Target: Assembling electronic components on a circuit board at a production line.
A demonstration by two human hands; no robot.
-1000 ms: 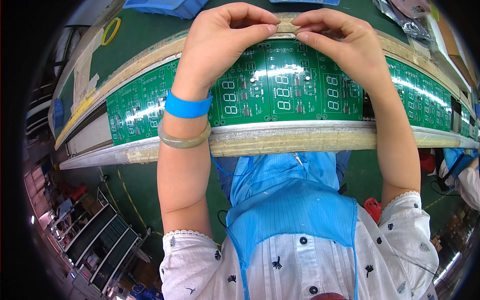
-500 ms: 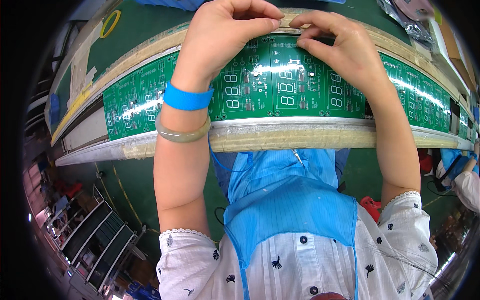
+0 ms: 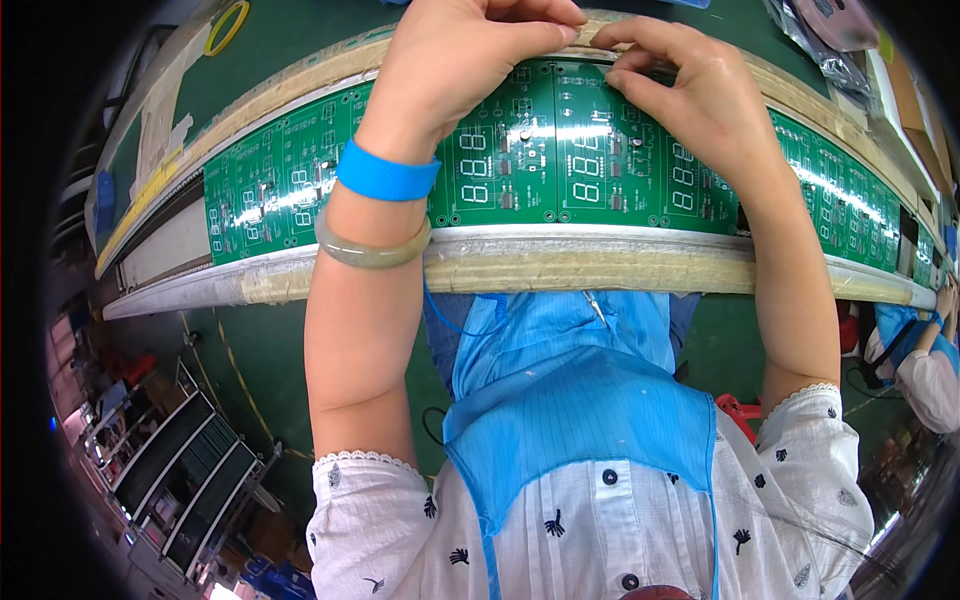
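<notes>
Green circuit boards (image 3: pixel 510 160) with white digit displays lie side by side in a rail track in front of me. My left hand (image 3: pixel 470 50) hovers over the far edge of the middle boards, thumb and index finger drawn together. Facing it, my right hand (image 3: pixel 690 75) hangs over the same edge, thumb bent in toward the curled fingers. A small gap separates the two hands' fingertips. Whatever either hand pinches is too small or hidden to name. Around my left wrist are a blue strap (image 3: pixel 388 172) and a pale bangle (image 3: pixel 372 245).
A taped near rail (image 3: pixel 590 268) runs between my body and the boards. Beyond the far rail (image 3: pixel 290 92) lies a green surface with a yellow tape ring (image 3: pixel 227 28). Plastic bags (image 3: pixel 820 45) lie at far right. Another person (image 3: pixel 925 370) is at the right edge.
Both hands have shifted slightly right in the picture, and the middle boards sit a little further right and higher. The finger poses look almost the same.
</notes>
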